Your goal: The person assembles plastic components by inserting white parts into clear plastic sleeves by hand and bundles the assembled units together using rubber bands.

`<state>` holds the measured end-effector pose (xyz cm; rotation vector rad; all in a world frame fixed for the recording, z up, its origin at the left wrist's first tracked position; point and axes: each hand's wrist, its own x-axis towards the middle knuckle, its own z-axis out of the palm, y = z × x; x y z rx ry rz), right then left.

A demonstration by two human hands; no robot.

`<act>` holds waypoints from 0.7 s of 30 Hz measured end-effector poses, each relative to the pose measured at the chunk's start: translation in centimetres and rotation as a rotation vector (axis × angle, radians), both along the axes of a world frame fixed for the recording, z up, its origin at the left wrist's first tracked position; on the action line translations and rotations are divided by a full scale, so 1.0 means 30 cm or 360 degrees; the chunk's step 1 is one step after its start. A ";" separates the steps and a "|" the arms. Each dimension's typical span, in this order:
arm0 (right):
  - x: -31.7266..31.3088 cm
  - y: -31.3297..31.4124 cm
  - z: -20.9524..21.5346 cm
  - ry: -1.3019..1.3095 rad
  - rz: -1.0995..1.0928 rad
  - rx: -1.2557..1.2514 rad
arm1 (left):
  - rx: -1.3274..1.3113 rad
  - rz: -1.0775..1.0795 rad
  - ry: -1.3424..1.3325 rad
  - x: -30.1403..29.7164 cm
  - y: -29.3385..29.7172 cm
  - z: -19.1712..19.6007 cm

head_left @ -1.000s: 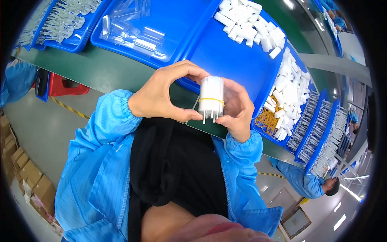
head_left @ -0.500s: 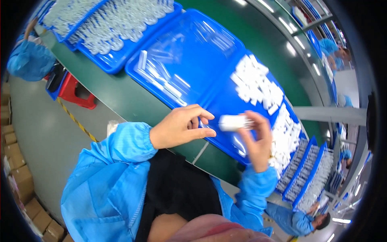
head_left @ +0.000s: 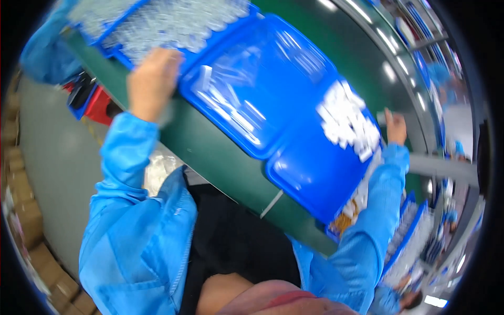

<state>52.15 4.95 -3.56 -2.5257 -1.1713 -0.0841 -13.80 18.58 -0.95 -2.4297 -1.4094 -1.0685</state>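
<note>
**Both arms flung wide across the blue trays**

I see my left hand [head_left: 149, 84] in the upper left of the frame, resting at the near edge of a blue tray of small clear parts [head_left: 157, 21]. The picture is smeared by motion there, so I cannot tell whether the fingers are curled on anything or merely laid on the rim. My left sleeve [head_left: 126, 173] runs down from it, crossing the green table [head_left: 220, 152] edge toward the lower left.

My right hand [head_left: 395, 127] is far off at the right of the frame, just past the pile of white parts [head_left: 349, 123] that lies in the far end of the long blue tray [head_left: 310, 178]. The fingers look loosely curled, but whether they hold a part I cannot tell. The right sleeve [head_left: 375, 210] drops along that tray's right edge.

Between my 2 hands sits a middle blue tray [head_left: 273, 73] with clear parts strewn over its floor; its near rim butts against the long tray's rim. The table's front edge runs on a slant from the upper left to the lower right, with a bare green strip between it and the tray rims. Beyond the trays, at the top right, the green surface lies open. In the lower right, further blue trays [head_left: 415, 236] line up past the table's corner, and cardboard boxes [head_left: 26, 220] crowd the floor at the left edge.
</note>
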 end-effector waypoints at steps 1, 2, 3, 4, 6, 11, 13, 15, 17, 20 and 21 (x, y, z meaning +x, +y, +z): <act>-0.067 0.028 0.027 -0.0092 -0.0006 0.0090 | -0.0020 0.0131 0.0157 -0.027 0.015 0.010; -0.067 0.032 0.036 -0.0102 0.0045 0.0343 | -0.0016 0.0241 0.0301 -0.045 0.043 0.026; -0.078 0.027 0.054 -0.0131 0.0054 0.0487 | -0.0063 0.0251 0.0407 -0.060 0.071 0.025; -0.156 0.030 0.090 -0.0001 0.0044 0.0610 | -0.0097 0.0295 0.0529 -0.081 0.089 0.024; -0.227 -0.032 0.136 0.0210 0.0148 0.0629 | -0.0123 0.0308 0.0635 -0.086 0.127 -0.005; -0.585 -0.173 0.147 0.0317 0.0751 0.0322 | -0.0155 0.0271 0.0611 -0.086 0.164 -0.061; -0.722 -0.209 0.118 0.0103 0.0879 0.0312 | -0.0162 0.0260 0.0544 -0.096 0.162 -0.082; -0.805 -0.207 0.106 -0.0261 0.1110 0.0263 | -0.0171 0.0249 0.0488 -0.093 0.155 -0.081; -0.859 -0.213 0.092 -0.0402 0.1199 0.0187 | -0.0062 0.0149 0.0425 -0.075 0.144 -0.066; -0.894 -0.235 0.068 -0.0513 0.1287 0.0036 | 0.0023 0.0118 0.0518 -0.082 0.182 -0.058; -0.899 -0.243 0.075 -0.0524 0.1273 -0.0001 | 0.0032 0.0138 0.0547 -0.076 0.195 -0.045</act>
